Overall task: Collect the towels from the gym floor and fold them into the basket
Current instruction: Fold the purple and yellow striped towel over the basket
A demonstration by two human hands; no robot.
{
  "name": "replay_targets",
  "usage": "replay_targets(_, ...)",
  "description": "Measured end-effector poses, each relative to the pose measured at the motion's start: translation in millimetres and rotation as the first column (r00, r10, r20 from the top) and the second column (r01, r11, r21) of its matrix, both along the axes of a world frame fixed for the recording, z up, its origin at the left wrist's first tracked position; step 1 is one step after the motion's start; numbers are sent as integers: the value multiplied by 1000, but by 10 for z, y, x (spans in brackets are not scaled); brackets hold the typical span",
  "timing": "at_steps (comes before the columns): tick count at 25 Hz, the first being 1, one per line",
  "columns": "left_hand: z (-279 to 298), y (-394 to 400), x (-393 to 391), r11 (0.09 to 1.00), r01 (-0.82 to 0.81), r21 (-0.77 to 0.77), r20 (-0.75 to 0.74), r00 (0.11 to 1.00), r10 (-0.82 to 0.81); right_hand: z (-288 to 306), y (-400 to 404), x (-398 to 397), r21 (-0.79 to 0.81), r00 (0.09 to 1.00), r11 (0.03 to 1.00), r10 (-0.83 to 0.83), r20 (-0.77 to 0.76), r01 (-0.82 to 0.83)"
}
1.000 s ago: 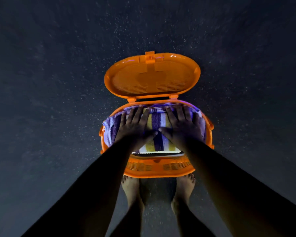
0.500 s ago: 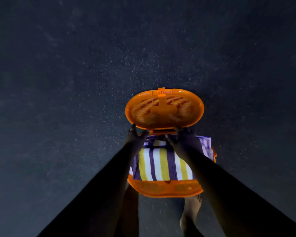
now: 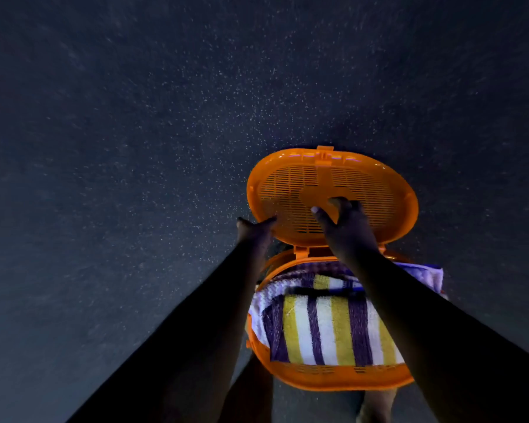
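- Standing on a dark speckled gym floor [image 3: 135, 148], head view: one orange plastic basket [image 3: 333, 378], oval, with slotted side walls, its near wall towards the person.
- Lid [image 3: 293, 190]: orange, oval, slotted grille with a solid centre patch; hinged at the basket's far rim and raised open, underside facing the camera; small latch tab at its far edge.
- Hinge [image 3: 301, 251]: orange tab joining lid to rim, visible between the two forearms.
- Striped towel [image 3: 327, 328]: folded, lying in the basket and filling the opening; stripes of yellow, white and purple run from near to far. Further striped cloth in purple and white lies under it towards the far side, one corner spilling over the right rim.
- Left hand [image 3: 252, 232]: at the lid's lower left edge, touching the rim. Finger posture is too dark to read; whether it grips or only touches cannot be told.
- Right hand [image 3: 345, 227]: laid against the lid's underside near the centre patch, fingers lightly curled with the tips on the grille, thumb spread to the left. A closed hold on the lid cannot be confirmed.
- Forearms: both reach forward from the bottom of the frame, the right one crossing above the towel.
- Legs: partly visible below the basket's near wall, in shadow.
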State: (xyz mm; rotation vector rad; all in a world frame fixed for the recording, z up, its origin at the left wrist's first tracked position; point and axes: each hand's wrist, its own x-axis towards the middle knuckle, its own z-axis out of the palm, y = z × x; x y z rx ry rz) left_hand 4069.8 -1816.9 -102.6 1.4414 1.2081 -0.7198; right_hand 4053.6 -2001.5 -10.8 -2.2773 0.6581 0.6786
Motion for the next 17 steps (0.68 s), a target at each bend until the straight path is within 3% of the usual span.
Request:
replay_targets(4, 529, -157, 88, 989, -71, -128, 171, 981, 92, 378, -12, 142, 107, 968, 981, -181, 171, 164)
replay_targets(6, 795, -152, 110, 976, -113, -185, 199, 968, 149, 641, -29, 211, 193, 939, 943, -303, 162, 271)
replay_targets(8, 1028, -51, 93, 977, -101, -189, 210, 967, 141, 1059, -14, 227, 351, 860, 834, -494, 129, 426)
replay_targets(11, 1449, 191, -14, 993, 10, -113, 387, 921, 35, 1713, -28, -4, 544, 770, 666, -635, 53, 511)
replay_targets(13, 1790, 318, -186, 964, 229, 137, 490, 830, -267, 2050, -49, -277, 611, 731, 582, -683, 8, 537)
replay_targets(15, 2194, 356, -362, 773, 450, 447, 457, 628, -630, 2295, -81, -598, 637, 689, 499, -722, -69, 587)
replay_targets(17, 2670, 233, -663, 552, 547, 629, 415, 364, -834, 2510, -112, -1044, 636, 673, 460, -728, -130, 620)
